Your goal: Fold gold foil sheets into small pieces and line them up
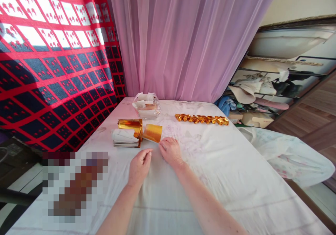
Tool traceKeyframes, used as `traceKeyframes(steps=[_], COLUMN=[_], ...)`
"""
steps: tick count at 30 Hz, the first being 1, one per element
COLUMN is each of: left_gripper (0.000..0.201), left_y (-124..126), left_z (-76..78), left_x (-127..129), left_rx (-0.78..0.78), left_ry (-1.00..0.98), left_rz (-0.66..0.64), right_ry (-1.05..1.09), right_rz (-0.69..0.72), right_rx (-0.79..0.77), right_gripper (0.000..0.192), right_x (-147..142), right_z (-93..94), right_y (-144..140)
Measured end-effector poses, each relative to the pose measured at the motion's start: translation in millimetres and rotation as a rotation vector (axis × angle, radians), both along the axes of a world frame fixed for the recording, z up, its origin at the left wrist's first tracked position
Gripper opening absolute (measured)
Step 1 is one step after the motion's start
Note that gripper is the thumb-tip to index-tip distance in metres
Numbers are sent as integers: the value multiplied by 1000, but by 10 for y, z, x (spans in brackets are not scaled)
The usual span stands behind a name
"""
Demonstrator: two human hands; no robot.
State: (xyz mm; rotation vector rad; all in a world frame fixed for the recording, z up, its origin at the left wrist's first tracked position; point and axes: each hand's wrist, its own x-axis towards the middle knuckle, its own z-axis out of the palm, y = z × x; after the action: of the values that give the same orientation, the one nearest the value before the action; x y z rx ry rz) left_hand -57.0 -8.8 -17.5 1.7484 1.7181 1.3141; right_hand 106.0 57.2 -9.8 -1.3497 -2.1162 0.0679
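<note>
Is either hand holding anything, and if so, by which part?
The right hand is at the near right corner of the gold sheet; whether it grips there cannot be told. The left hand shows nothing held.

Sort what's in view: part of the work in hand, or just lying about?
Likely in use:
gold sheet, by the right hand
gold stack
white stack
row of gold pieces
possibly the clear bag

Apparently just lying about:
shoes at right
blue cloth
pale plastic bag at right
</note>
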Motion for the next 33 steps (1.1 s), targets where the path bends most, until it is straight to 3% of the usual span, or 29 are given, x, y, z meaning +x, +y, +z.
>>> traceKeyframes(steps=[8,14,17,20,24,33], left_gripper=[35,30,32,31,20,15], left_y=[-13,-25,-15,-17,-42,-88], left_z=[30,83,55,38,56,85], left_x=[-78,10,17,13,40,62], left_rx=[202,233,199,157,117,40], left_ry=[53,211,264,313,374,441], left_rz=[122,-103,-137,-151,-160,-185], right_ry=[-128,-191,-225,-228,-17,257], right_rz=[93,142,163,168,64,-161], right_rx=[79,109,82,33,-48,-171], right_gripper=[14,9,11,25,36,24], right_x=[484,733,849,967,1038,885], right_z=[41,46,54,57,52,-5], right_y=[-482,-807,-936,-1002,-911,-211])
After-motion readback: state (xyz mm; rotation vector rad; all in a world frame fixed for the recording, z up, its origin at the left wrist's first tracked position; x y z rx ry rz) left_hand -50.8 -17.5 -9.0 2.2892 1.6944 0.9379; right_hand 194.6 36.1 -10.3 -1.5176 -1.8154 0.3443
